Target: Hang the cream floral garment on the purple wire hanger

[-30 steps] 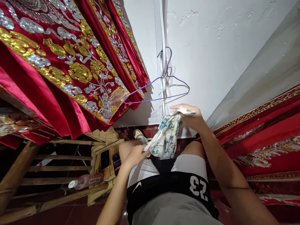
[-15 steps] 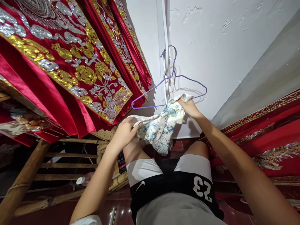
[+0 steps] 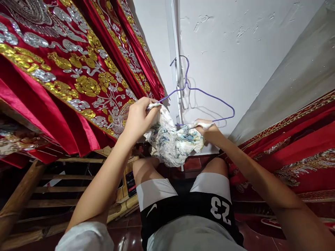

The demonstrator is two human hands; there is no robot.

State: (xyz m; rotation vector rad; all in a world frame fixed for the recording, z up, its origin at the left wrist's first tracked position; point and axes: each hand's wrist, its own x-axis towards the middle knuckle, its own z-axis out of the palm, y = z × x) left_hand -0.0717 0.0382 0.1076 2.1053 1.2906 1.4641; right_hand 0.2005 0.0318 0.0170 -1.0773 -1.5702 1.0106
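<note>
A white cloth garment with a blue and yellow floral print (image 3: 175,144) hangs bunched between my two hands. My left hand (image 3: 141,116) pinches one edge of it, up at the left end of a purple hanger (image 3: 206,93). My right hand (image 3: 208,130) grips the garment's edge near the hanger's bottom bar, lower and to the right. The hanger hangs by its hook from a pale strip on the wall. Its left corner is hidden behind my left hand and the cloth, and part of the bottom bar is covered too.
Red drapes with gold and silver sequins (image 3: 89,83) hang close on the left. More red fabric (image 3: 309,153) lies along the right. A bamboo bench (image 3: 62,190) stands at lower left with a phone (image 3: 131,183) on it. The white wall (image 3: 222,45) is straight ahead.
My left hand has moved up to the hanger's left end, raising that side of the garment. My right hand has dropped slightly. The hanger has tilted down on the right.
</note>
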